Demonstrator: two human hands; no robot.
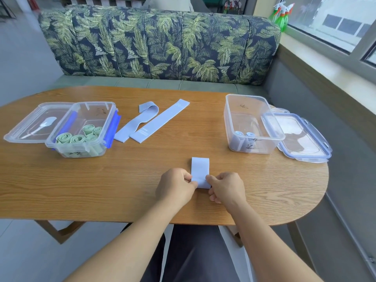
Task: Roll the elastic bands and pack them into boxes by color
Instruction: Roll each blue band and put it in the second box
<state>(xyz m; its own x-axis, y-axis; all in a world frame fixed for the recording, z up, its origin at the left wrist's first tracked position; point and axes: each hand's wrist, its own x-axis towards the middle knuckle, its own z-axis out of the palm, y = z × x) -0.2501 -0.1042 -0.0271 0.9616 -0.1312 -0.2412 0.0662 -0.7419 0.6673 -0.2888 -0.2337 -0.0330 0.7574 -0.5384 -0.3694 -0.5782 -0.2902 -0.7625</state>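
Observation:
A pale blue elastic band (200, 169) lies on the wooden table (142, 180) near its front edge, partly rolled at its near end. My left hand (175, 187) pinches the roll's left side and my right hand (226, 188) pinches its right side. Two more blue bands (151, 122) lie flat and unrolled at the table's middle back. The clear box on the left (81, 129) holds several rolled green bands (79, 137). The clear box on the right (251, 124) holds two rolled blue bands (244, 134).
A clear lid (34, 123) lies left of the green box, and a blue-rimmed lid (301, 137) lies right of the blue box. A leaf-patterned sofa (158, 43) stands behind the table. A window sill with spray bottles (281, 15) runs along the right.

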